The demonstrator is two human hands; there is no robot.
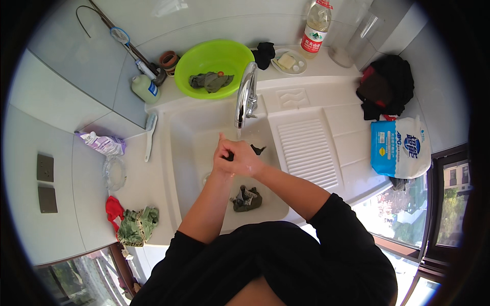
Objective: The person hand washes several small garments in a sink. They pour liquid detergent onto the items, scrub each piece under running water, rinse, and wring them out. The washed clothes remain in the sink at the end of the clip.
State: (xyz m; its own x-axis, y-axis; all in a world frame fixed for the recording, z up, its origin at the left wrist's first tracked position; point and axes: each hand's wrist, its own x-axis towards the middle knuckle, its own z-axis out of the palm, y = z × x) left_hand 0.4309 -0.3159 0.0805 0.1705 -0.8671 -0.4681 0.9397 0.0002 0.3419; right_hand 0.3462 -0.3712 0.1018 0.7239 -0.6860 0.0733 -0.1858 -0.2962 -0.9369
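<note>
My left hand [222, 155] and my right hand [243, 157] are pressed together over the white sink basin [191, 130], just below the chrome faucet [246, 93]. A thin stream of water runs from the spout beside them. Both hands close around a small black cloth [229, 156], mostly hidden by the fingers. Another bit of black cloth [258, 149] shows just past my right hand; whether the two are joined cannot be told. A wet, crumpled grey-green cloth [247, 199] lies on the basin floor between my forearms.
A green plastic basin [214, 49] with grey cloth stands behind the sink, near a soap dish [289, 62]. A ribbed washboard [306, 153] adjoins the sink's right side, with a detergent bag [400, 147] and dark clothes [386, 86] beyond. At left are a brush [150, 135] and green cloth [138, 226].
</note>
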